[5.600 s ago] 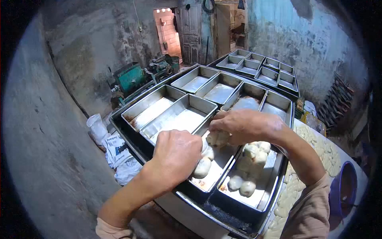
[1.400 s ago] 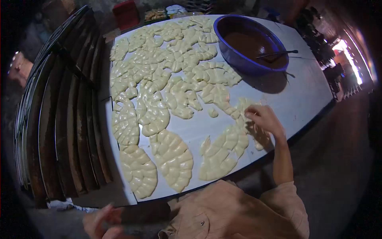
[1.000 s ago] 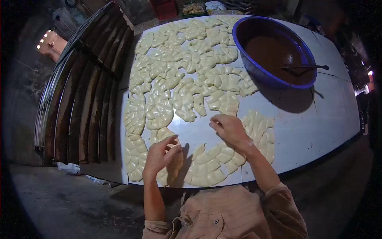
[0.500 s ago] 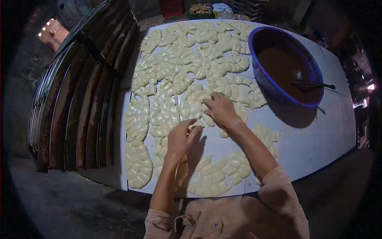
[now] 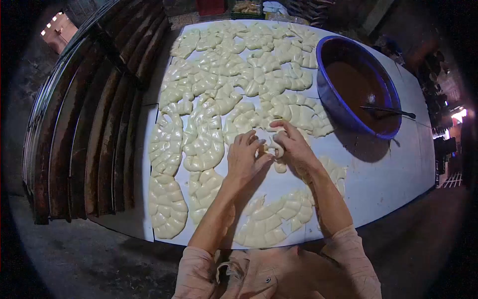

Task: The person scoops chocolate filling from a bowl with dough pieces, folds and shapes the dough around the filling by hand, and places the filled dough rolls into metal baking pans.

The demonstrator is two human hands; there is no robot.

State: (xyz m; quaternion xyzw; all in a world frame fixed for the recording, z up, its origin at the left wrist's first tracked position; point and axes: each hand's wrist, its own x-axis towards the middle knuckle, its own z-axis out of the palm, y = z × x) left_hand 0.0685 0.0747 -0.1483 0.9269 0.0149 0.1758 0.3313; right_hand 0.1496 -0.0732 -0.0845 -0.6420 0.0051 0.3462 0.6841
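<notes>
Pale, glossy dough in scored, joined pieces (image 5: pixel 204 139) covers much of the white table. Near the middle, my right hand (image 5: pixel 294 144) pinches a small piece of dough (image 5: pixel 275 148) between thumb and fingers. Just left of it, my left hand (image 5: pixel 245 155) has its fingers curved and its thumb reaching toward that piece; whether the thumb touches it is hard to tell. Below both hands lies another scored dough slab (image 5: pixel 274 219), close to the table's front edge.
A purple basin (image 5: pixel 326 94) of brown liquid, with a dark-handled tool (image 5: pixel 388 110) in it, stands at the right back. Dark trays (image 5: pixel 82 134) are stacked on edge at the left. A red crate (image 5: pixel 210 7) and a crate of food (image 5: pixel 246 8) sit beyond the table.
The view has turned from the metal pans to the dough table. Both hands have come closer together over the middle dough, and my right hand now has a small piece in its fingers.
</notes>
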